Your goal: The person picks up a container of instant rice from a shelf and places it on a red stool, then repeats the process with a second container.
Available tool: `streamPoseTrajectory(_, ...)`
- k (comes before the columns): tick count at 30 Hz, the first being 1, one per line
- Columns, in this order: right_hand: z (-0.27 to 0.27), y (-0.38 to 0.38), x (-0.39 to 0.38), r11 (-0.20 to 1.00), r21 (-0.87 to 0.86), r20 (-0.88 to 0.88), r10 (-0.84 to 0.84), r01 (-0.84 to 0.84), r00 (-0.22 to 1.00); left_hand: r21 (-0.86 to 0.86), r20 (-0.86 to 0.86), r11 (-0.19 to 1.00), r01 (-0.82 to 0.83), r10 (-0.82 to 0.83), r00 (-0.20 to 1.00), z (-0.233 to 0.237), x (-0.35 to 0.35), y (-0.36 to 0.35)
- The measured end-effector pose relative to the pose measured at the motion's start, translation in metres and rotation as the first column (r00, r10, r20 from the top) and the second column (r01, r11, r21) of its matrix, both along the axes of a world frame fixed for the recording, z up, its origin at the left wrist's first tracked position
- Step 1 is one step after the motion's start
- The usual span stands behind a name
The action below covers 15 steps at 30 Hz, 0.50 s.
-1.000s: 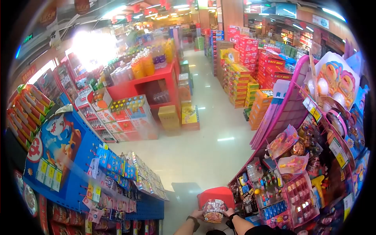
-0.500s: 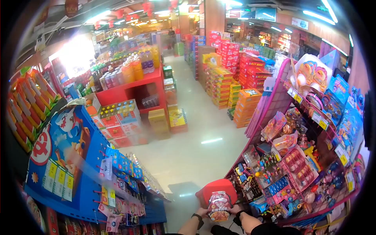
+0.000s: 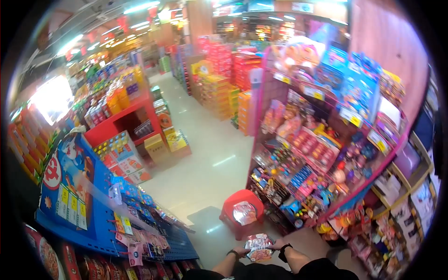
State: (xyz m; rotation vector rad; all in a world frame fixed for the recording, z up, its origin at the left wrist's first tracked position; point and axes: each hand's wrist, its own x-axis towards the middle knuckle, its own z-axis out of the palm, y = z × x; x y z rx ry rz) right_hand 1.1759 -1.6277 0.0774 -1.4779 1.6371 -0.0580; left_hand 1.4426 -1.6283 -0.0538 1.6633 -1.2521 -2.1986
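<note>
A shiny printed food packet [image 3: 259,246] is held low in front of me, with a picture of food on its face. My left hand [image 3: 241,252] grips its left edge, and my right hand [image 3: 279,246] its right edge. Both wrists wear dark bands. Just beyond the packet stands a red stool [image 3: 228,215]. On its seat lies another shiny packet [image 3: 245,213], similar in look.
To the left stands a blue rack [image 3: 100,233] hung with small packs. A pink wire rack [image 3: 261,112] full of toys and sweets is on the right. Pale floor [image 3: 210,179] runs between them towards stacked cartons [image 3: 214,93] and a red drinks display [image 3: 119,116].
My view has turned to the right, bringing more of the pink rack and shelves into sight. The held packet is now nearer me than the stool, and a second packet shows on the seat.
</note>
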Motion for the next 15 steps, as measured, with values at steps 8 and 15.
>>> streamPoseTrajectory(8,-0.056,0.184,-0.161,0.877,-0.204,-0.09,-0.46,0.435,0.884,-0.085,-0.017,0.864,0.496,-0.499,0.866,0.034,-0.175,0.06)
streamPoseTrajectory(15,0.025,0.393,-0.278,0.342,-0.301,0.055,-0.926,0.89,0.374,-0.339,0.003,0.614,0.712,-0.757,0.654,0.104,-0.378,0.189)
